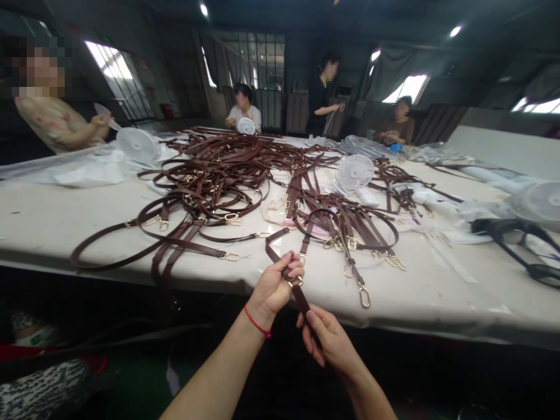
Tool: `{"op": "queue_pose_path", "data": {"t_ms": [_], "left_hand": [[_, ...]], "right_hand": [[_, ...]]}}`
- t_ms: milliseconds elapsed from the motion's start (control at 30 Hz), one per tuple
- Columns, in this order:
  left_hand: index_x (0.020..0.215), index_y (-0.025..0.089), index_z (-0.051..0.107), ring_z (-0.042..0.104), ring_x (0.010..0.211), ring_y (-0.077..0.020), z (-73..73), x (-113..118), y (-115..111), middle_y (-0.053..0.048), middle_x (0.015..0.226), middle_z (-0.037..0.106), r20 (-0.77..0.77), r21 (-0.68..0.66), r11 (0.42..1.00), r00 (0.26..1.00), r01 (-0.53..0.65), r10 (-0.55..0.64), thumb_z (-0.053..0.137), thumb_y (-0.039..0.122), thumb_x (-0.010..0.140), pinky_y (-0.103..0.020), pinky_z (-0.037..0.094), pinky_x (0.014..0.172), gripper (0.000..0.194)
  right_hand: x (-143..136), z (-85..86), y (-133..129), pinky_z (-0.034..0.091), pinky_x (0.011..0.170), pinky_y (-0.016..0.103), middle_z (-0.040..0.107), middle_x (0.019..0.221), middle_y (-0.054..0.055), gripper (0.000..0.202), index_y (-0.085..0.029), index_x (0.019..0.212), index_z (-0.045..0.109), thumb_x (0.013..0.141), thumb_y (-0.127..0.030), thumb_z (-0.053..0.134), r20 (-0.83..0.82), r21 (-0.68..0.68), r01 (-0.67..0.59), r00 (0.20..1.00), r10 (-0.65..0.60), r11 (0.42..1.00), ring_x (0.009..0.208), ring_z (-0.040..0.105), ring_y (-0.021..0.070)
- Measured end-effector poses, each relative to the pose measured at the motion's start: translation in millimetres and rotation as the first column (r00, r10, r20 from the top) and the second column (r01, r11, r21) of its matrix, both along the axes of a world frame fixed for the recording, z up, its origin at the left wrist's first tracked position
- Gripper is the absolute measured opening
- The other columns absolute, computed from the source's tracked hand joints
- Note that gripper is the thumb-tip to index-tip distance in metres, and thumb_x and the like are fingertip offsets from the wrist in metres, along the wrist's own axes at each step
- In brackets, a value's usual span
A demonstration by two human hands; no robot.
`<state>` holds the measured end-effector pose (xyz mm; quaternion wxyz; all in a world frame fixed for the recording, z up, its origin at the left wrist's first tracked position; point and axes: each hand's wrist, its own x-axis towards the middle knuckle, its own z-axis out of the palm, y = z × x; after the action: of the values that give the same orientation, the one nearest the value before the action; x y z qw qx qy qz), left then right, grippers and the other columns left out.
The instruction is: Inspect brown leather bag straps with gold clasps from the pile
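A brown leather strap [301,298] runs between my two hands at the table's front edge. My left hand [276,284] is closed around it, beside a gold-coloured metal ring [297,282] on the strap. Lower and to the right, my right hand [324,335] pinches the strap between thumb and fingers. Beyond my hands lies a heap of similar brown straps [336,221] with gold clasps. One gold clasp [364,296] hangs near the table edge, right of my hands. Part of the held strap is hidden by my fingers.
A large pile of coiled straps [219,169] covers the left middle of the pale table [39,224]. Small white fans [355,171] stand among the straps. Black headphone-like bands [520,248] lie at the right. Several people [324,96] are around the table's far and left sides.
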<state>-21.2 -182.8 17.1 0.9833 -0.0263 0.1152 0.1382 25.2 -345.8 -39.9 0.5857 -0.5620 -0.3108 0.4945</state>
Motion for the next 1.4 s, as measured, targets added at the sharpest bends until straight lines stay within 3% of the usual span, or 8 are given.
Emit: {"op": "queue_pose_path", "data": {"t_ms": [400,567,767,900,1000,1133,1267,1400], "left_hand": [[0.092,0.012,0.044,0.040,0.055,-0.0029,11.4,-7.0,5.0,-0.003,0.077,0.044,0.061,-0.076,0.997,0.998,-0.015,0.020,0.035,0.008,0.097,-0.012,0.037,0.046,0.011],[0.090,0.011,0.047,0.039,0.054,-0.0021,5.7,-1.7,-4.6,-0.004,0.080,0.046,0.001,0.017,1.000,1.000,-0.021,0.021,0.037,0.007,0.095,-0.011,0.036,0.045,0.012],[0.086,0.012,0.047,0.036,0.051,-0.0022,-12.3,5.9,-23.4,-0.003,0.079,0.046,-0.107,0.296,0.952,0.988,-0.077,0.113,0.051,0.006,0.088,-0.012,0.033,0.043,0.007],[0.082,0.013,0.045,0.030,0.047,-0.0018,-8.7,0.3,-7.7,0.000,0.072,0.042,-0.151,0.349,0.935,0.981,-0.065,0.124,0.050,0.008,0.089,-0.012,0.024,0.037,0.010],[0.082,0.012,0.043,0.031,0.046,-0.0014,-1.8,-4.4,11.0,0.001,0.069,0.039,-0.127,0.268,0.959,0.984,-0.089,0.127,0.041,0.003,0.090,-0.011,0.023,0.037,0.013],[0.080,0.013,0.042,0.032,0.047,-0.0013,-3.9,-1.4,9.0,0.002,0.068,0.038,-0.124,0.257,0.956,0.976,-0.142,0.178,0.044,-0.002,0.084,-0.010,0.024,0.038,0.015],[0.084,0.014,0.046,0.033,0.046,-0.0022,-13.6,5.2,-17.3,0.002,0.071,0.040,-0.171,0.397,0.916,0.976,-0.054,0.132,0.059,0.003,0.078,-0.013,0.026,0.038,0.018],[0.083,0.012,0.044,0.029,0.044,-0.0011,-12.7,2.6,-8.5,0.002,0.070,0.039,-0.152,0.313,0.949,0.984,-0.036,0.088,0.049,0.004,0.086,-0.012,0.024,0.037,0.010]], "right_hand": [[11.6,-2.4,-1.3,0.018,0.029,0.013,0.052,0.050,-0.003,0.048,-0.012,0.089,0.052,0.094,-0.059,0.045,-0.008,-0.015,-0.036,0.999,0.036,0.999,0.028,0.034,0.0031],[12.2,-2.0,3.0,0.019,0.030,0.013,0.052,0.051,-0.003,0.049,-0.012,0.090,0.052,0.092,-0.061,0.046,0.010,0.000,-0.026,1.000,0.026,1.000,0.029,0.034,0.0030],[6.8,26.5,24.3,0.022,0.030,0.014,0.055,0.052,-0.002,0.047,-0.015,0.084,0.046,0.090,-0.062,0.050,-0.028,0.023,0.062,0.998,-0.061,0.998,0.030,0.039,0.0053],[-0.3,35.7,16.7,0.050,0.058,0.024,0.067,0.080,0.005,0.038,-0.016,0.091,0.045,0.087,-0.051,0.061,0.005,0.065,0.079,0.997,-0.080,0.995,0.062,0.063,0.0138],[-1.6,19.7,0.4,0.049,0.078,0.029,0.067,0.088,0.007,0.027,-0.014,0.092,0.057,0.087,-0.040,0.063,0.190,-0.005,0.035,0.981,-0.034,0.999,0.081,0.064,0.0174],[0.0,0.3,-2.9,0.044,0.062,0.026,0.064,0.069,0.005,0.029,-0.012,0.084,0.063,0.088,-0.040,0.058,0.202,-0.068,0.057,0.979,-0.042,0.996,0.060,0.057,0.0137],[0.1,15.6,16.9,0.041,0.055,0.024,0.064,0.064,0.003,0.030,-0.015,0.086,0.050,0.087,-0.043,0.058,0.100,0.057,0.132,0.986,-0.137,0.990,0.048,0.053,0.0116],[0.7,23.0,19.2,0.048,0.064,0.029,0.068,0.072,0.004,0.031,-0.017,0.090,0.043,0.085,-0.042,0.061,0.112,0.046,0.145,0.982,-0.149,0.988,0.060,0.062,0.0163]]}}
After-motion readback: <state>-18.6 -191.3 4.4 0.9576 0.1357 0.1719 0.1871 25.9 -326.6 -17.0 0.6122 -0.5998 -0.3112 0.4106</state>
